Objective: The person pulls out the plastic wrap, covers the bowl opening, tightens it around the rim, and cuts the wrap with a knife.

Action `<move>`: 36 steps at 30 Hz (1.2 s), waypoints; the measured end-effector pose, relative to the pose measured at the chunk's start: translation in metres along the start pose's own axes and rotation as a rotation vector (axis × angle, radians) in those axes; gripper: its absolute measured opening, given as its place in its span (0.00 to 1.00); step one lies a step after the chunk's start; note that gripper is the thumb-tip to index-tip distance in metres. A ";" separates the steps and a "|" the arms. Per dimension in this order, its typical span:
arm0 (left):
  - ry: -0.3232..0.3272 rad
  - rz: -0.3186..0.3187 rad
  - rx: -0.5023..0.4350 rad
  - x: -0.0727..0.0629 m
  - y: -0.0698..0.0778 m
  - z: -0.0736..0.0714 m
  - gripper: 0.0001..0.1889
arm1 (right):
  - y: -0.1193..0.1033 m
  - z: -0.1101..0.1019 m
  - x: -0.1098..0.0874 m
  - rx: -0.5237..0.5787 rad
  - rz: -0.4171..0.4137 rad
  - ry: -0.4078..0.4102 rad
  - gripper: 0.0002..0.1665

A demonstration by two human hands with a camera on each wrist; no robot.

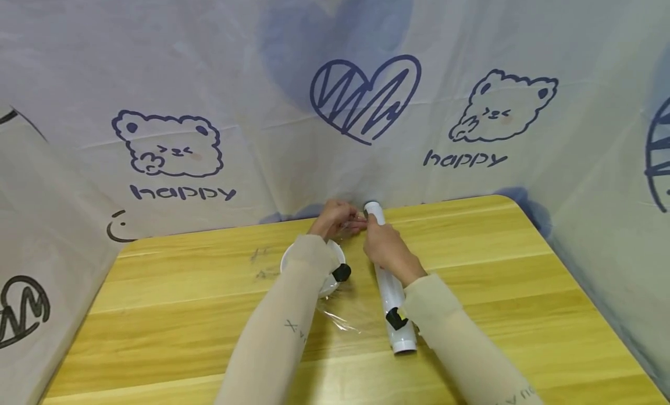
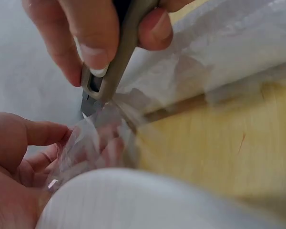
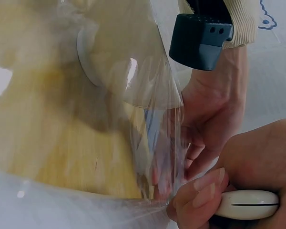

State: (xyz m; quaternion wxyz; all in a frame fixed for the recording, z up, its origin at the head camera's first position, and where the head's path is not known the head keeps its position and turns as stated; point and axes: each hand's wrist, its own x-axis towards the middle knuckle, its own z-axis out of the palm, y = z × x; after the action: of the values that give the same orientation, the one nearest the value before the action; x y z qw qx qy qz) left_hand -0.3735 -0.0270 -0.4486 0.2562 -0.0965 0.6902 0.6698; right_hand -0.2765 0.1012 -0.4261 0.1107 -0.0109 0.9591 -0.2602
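with left hand [image 1: 336, 217], pinching clear plastic film [image 2: 88, 138] near a white bowl [image 1: 285, 259]; with right hand [image 1: 388, 248], gripping a utility knife [image 2: 121, 59] at that film, beside the white roll [image 1: 390, 291] on the desk [image 1: 183, 300]. could tear crookedly from slack, or nick left fingertips [image 2: 59, 131] through a slip.

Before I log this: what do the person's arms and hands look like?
Left sleeve and right sleeve: cream, dark marks on the forearms, including an X on the left. Left cuff ribbed. Small black device at each wrist. Left hand and right hand ungloved.
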 end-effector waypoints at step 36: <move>-0.057 0.079 0.127 0.001 0.000 0.000 0.05 | 0.003 0.001 -0.021 0.056 -0.019 -0.018 0.30</move>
State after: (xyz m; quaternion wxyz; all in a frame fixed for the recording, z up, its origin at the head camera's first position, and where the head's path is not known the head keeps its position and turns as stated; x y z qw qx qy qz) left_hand -0.3747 -0.0267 -0.4493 0.2545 -0.0337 0.7271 0.6368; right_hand -0.2555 0.1052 -0.4241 0.1174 -0.0195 0.9503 -0.2877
